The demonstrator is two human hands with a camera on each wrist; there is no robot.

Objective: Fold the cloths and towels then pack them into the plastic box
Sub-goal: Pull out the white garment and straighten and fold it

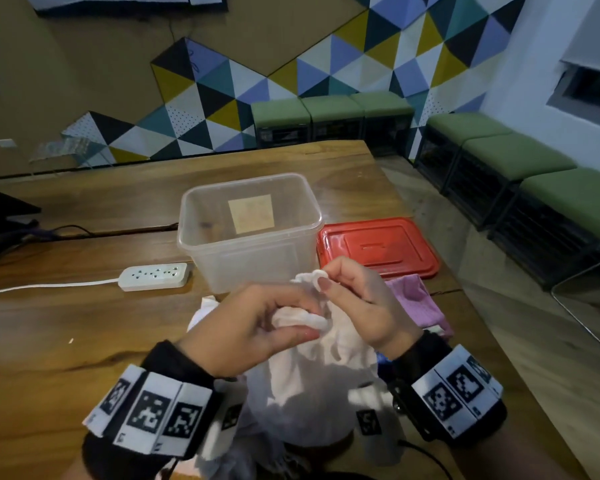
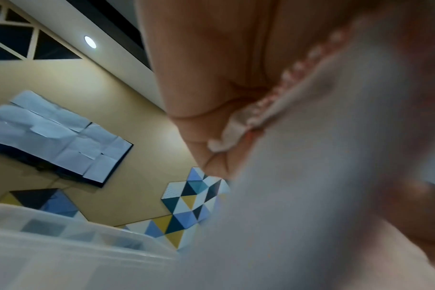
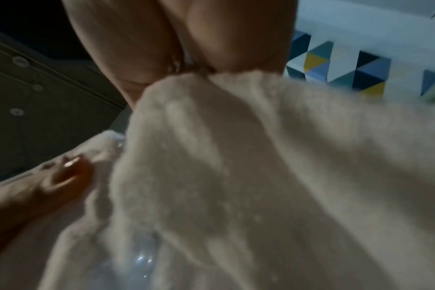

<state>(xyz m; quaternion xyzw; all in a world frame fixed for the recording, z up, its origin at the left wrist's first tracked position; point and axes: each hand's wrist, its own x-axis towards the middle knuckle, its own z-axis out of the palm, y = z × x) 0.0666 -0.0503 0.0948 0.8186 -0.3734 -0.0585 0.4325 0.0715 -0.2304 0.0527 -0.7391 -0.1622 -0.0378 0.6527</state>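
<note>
Right now both hands are up off the table w/ one soft white towel (image 1: 312,368) between them. The left hand (image 1: 253,327) has its fingers curled, thumb and forefinger pinching a bunched fold of the terry fabric; the left wrist view shows the nubbly hemmed edge (image 2: 281,96) trapped under the fingers (image 2: 211,78). The right hand (image 1: 361,303) pinches a rolled corner of the same towel just beyond the left fingertips, other fingers loosely bent. In the right wrist view the fuzzy, looped cloth (image 3: 261,176) hangs in thick folds straight down from the fingers (image 3: 224,39). Rest of the towel droops below both wrists toward the person, crumpled, not flat.

Just past the fingertips stands the plastic box (image 1: 250,230): clear, rectangular, rounded corners, lid off, a square tan label on its far wall. Nothing cloth-like visible inside. To the right of the right fingers, touching the table, lies a pink ribbed cloth (image 1: 420,303), partly hidden behind the hand. Beyond it a flat red lid (image 1: 378,247), glossy, rounded rect., beside the box.

Left of the left fingers sits a white power strip (image 1: 155,277) w/ its cord, on the wood-grain table (image 1: 66,323).
</note>
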